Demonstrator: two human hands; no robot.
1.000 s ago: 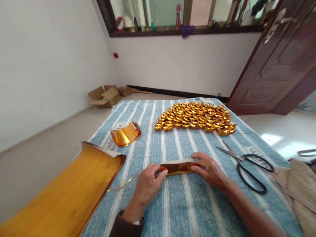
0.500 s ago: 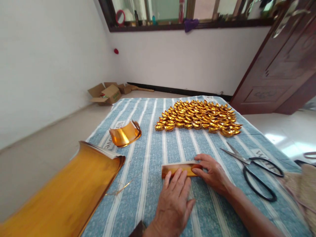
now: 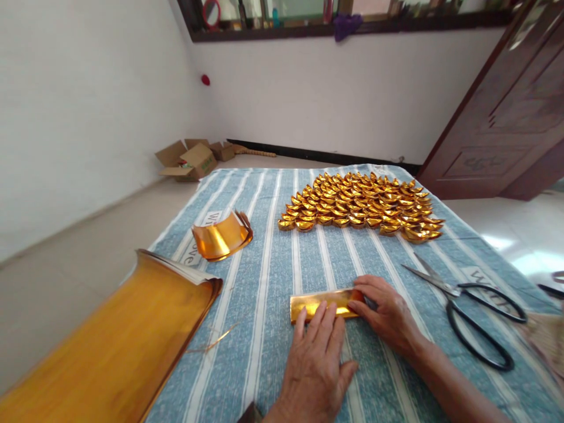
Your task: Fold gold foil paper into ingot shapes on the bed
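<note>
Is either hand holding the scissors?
No, the scissors lie alone on the striped cloth, while the left hand and right hand press the folded gold strip.

Folded paper strip [image 3: 324, 304] lies on the table [image 3: 273, 247] near the front edge, centre. Left hand [image 3: 315, 367] rests flat on its front side; right hand [image 3: 388, 314] touches its right end. Scissors [image 3: 469, 308] lie to the right. Folded pieces [image 3: 361, 205] are grouped toward the far edge. Curled sheet [image 3: 221, 238] sits left of centre; sheet stack [image 3: 114, 346] overhangs the front left corner.
</note>
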